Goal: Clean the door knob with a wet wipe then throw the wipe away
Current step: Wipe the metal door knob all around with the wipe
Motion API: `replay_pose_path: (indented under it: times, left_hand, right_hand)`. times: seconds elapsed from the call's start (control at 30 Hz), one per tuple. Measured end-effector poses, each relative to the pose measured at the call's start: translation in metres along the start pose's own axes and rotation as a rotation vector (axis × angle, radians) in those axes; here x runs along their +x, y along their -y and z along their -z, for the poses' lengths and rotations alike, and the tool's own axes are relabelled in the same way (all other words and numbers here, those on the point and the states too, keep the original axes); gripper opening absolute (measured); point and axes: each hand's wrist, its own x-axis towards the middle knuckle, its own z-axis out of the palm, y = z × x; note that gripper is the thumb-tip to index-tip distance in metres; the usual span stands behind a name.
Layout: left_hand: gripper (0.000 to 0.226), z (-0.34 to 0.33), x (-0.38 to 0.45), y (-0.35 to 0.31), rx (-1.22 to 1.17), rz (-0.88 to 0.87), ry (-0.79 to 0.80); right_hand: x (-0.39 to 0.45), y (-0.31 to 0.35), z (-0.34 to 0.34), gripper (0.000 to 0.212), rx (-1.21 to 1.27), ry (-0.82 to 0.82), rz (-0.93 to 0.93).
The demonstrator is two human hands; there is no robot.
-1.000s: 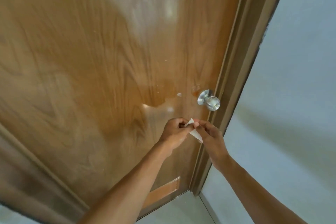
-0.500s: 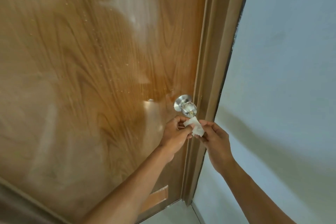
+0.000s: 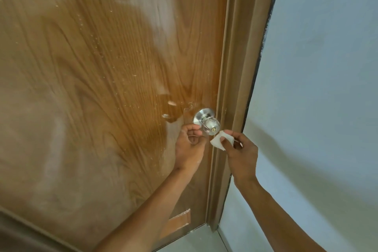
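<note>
A round silver door knob point(image 3: 209, 124) sticks out of the brown wooden door point(image 3: 102, 88) near its right edge. My right hand point(image 3: 242, 155) pinches a small folded white wet wipe point(image 3: 219, 141) just below and right of the knob, the wipe's upper corner close to the knob. My left hand point(image 3: 189, 147) is curled just left of and under the knob, its fingertips touching the knob's lower left side; nothing else is in it.
The brown door frame point(image 3: 235, 88) runs down right of the knob. A pale wall point(image 3: 317, 88) fills the right side. A strip of light floor point(image 3: 196, 239) shows at the bottom.
Both hands have risen to the knob. My left hand has let go of the wipe and now touches the knob; my right hand alone holds the wipe.
</note>
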Motion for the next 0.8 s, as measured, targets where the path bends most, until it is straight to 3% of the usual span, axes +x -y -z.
replay_pose_path:
  times: [0.17, 0.3, 0.5, 0.8]
  left_hand:
    - [0.027, 0.003, 0.007, -0.002, -0.009, 0.055, -0.025]
    - [0.023, -0.001, 0.012, -0.004, -0.008, 0.084, -0.008]
    - [0.025, -0.005, 0.021, -0.007, 0.033, 0.066, 0.004]
    - [0.025, -0.007, 0.029, -0.008, 0.011, 0.1, 0.035]
  right_hand:
    - [0.007, 0.002, -0.021, 0.02, 0.014, -0.079, 0.075]
    - [0.001, -0.002, -0.034, 0.016, -0.059, -0.044, 0.135]
    - [0.009, -0.007, -0.024, 0.012, -0.077, -0.114, 0.07]
    - [0.01, -0.006, -0.029, 0.012, -0.124, -0.094, 0.07]
